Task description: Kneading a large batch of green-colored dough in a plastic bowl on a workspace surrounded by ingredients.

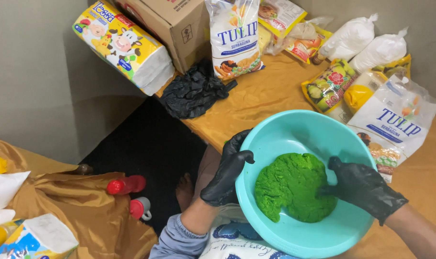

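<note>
A turquoise plastic bowl [280, 132] rests at the table's near edge and holds a lump of bright green dough [292, 184]. My left hand [226, 170], in a black glove, grips the bowl's left rim from outside, thumb hooked over the edge. My right hand [362, 187], also in a black glove, is inside the bowl and presses its fingers into the dough's right side.
On the orange table [256, 103] lie two white flour bags [234, 36], a crumpled black plastic bag [194, 91], a cardboard box [172, 21], a tissue pack [124, 45] and several food packets [330, 84]. Red-capped bottles [126, 184] stand low at left on golden cloth.
</note>
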